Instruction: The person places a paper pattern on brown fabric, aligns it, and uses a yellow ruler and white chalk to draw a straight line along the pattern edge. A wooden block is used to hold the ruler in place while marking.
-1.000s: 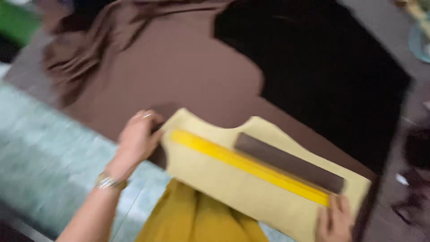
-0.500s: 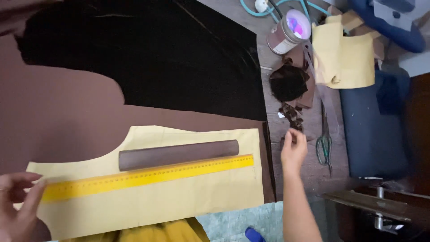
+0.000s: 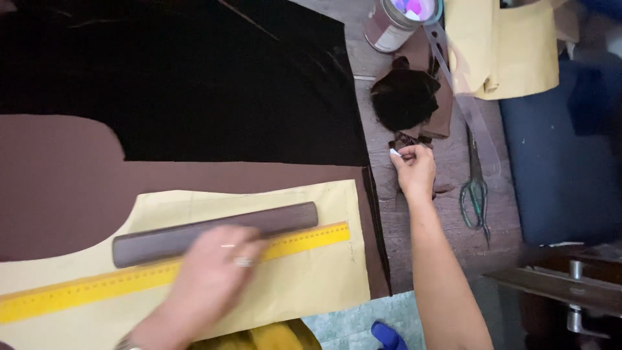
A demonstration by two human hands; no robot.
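Note:
My left hand [image 3: 210,272] presses on the yellow ruler [image 3: 304,238] and the dark brown bar [image 3: 285,217], which lie across a pale yellow paper pattern [image 3: 317,279]. The pattern rests on brown fabric [image 3: 58,188], with black fabric [image 3: 194,78] behind it. My right hand [image 3: 413,170] is off to the right on the wooden table, pinching a small white piece, probably chalk [image 3: 394,153], next to a pile of dark fabric scraps [image 3: 405,97].
Green-handled scissors [image 3: 476,191] and a clear curved ruler [image 3: 463,97] lie right of my right hand. A tin can [image 3: 389,26] and more yellow pattern paper [image 3: 512,52] sit at the back. A dark blue surface [image 3: 557,168] is at far right.
The view shifted right. My left hand slid along onto the ruler's middle and the bar. My right hand left the pattern, reached to the scraps and picked up the small white piece.

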